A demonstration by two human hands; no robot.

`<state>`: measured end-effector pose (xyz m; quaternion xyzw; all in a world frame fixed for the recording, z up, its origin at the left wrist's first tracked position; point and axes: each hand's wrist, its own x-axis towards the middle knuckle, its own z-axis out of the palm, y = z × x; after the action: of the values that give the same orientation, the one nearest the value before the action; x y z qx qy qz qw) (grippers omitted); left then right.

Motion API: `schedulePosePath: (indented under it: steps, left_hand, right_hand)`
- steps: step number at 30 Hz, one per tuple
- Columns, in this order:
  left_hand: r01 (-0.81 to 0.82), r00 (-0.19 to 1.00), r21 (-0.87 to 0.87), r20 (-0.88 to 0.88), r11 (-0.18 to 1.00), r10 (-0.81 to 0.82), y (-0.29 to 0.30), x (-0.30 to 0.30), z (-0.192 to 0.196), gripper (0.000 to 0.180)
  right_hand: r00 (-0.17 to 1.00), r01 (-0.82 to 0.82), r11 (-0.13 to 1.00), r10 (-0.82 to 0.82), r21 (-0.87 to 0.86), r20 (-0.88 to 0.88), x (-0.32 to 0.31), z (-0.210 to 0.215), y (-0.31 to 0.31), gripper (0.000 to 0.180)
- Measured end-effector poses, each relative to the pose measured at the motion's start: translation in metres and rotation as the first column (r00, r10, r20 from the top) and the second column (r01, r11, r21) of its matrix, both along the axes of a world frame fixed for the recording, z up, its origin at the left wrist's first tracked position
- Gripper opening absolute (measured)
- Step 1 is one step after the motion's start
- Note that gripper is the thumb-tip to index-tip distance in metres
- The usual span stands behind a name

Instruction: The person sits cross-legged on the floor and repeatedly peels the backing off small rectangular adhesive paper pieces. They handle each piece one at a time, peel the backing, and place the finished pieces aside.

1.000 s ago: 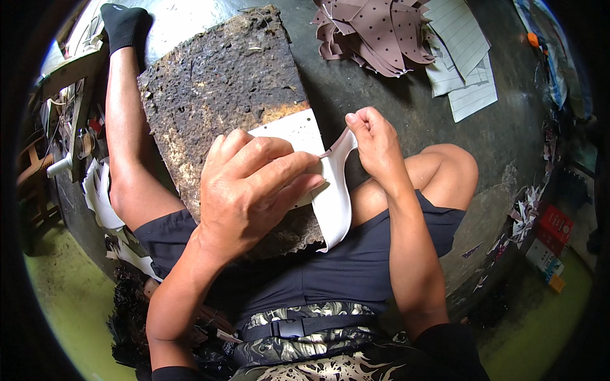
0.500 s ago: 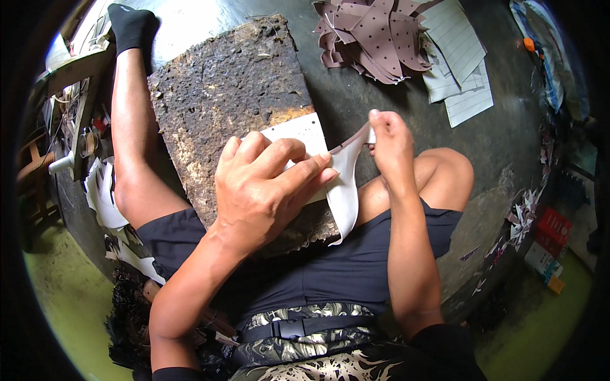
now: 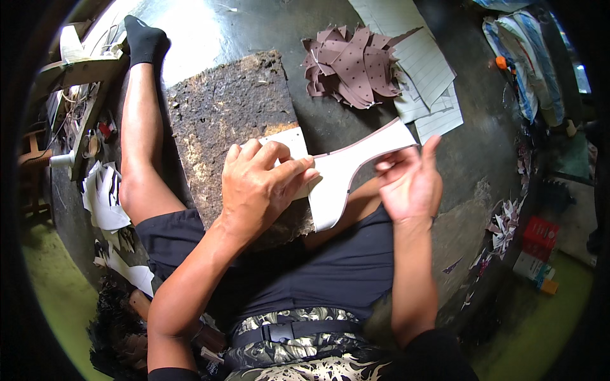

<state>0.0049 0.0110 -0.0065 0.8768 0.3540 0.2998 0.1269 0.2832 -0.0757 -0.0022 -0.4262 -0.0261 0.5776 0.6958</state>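
Note:
A curved white cut piece (image 3: 362,152) with a thin brown edge, looking like a shoe-upper part, stretches rightward from a rough, dark-stained board (image 3: 219,108). On the board, my left hand (image 3: 264,181) has its fingers curled, with thumb and forefinger pressed together on the piece's left part. Beneath that hand, a white part with small holes (image 3: 291,137) shows at its upper edge; the rest is covered. My right hand (image 3: 412,184) is beside the piece's right end, palm up and thumb raised. Its fingers are slightly blurred, and I cannot tell whether they touch the edge.
A heap of brown, hole-dotted pieces (image 3: 352,66) lies beyond the board, beside lined paper sheets (image 3: 438,105). White scraps (image 3: 105,200) lie to the left by my leg. A wooden frame (image 3: 76,73) stands far left. Plastic sacks (image 3: 527,70) and a red box (image 3: 540,238) are at right.
My right hand has let go of the piece's far end and turned palm up. The piece, bent upward before, now lies flatter and spread out. My left hand keeps its hold.

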Motion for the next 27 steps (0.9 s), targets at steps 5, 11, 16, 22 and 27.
schedulePosePath:
  steps: [5,11,16,22,27]
  left_hand:
    - [-0.023,1.0,-0.014,0.005,1.0,0.023,-0.003,0.0,0.001,0.019]
    - [-0.006,1.0,-0.023,0.003,1.0,0.006,-0.012,-0.001,0.003,0.031]
    - [0.063,0.974,-0.168,0.226,0.984,-0.024,-0.039,-0.05,0.031,0.038]
    - [-0.482,0.834,-0.221,0.178,0.848,0.522,-0.05,-0.212,0.035,0.024]
    - [-0.895,0.408,-0.223,-0.056,0.386,0.911,-0.01,-0.39,-0.03,0.032]
  right_hand:
    - [0.992,-0.127,0.991,0.127,-0.046,-0.015,-0.073,-0.021,-0.017,0.019]
    - [0.77,0.068,0.997,-0.081,0.044,0.632,-0.039,-0.027,0.023,0.008]
    - [-0.316,0.384,0.922,0.092,0.039,0.944,0.085,0.028,0.093,0.034]
    - [-0.723,0.057,0.994,-0.027,0.098,0.691,0.131,-0.051,0.183,0.036]
    - [-0.719,0.018,0.953,0.222,-0.302,0.659,0.104,-0.142,0.171,0.062]
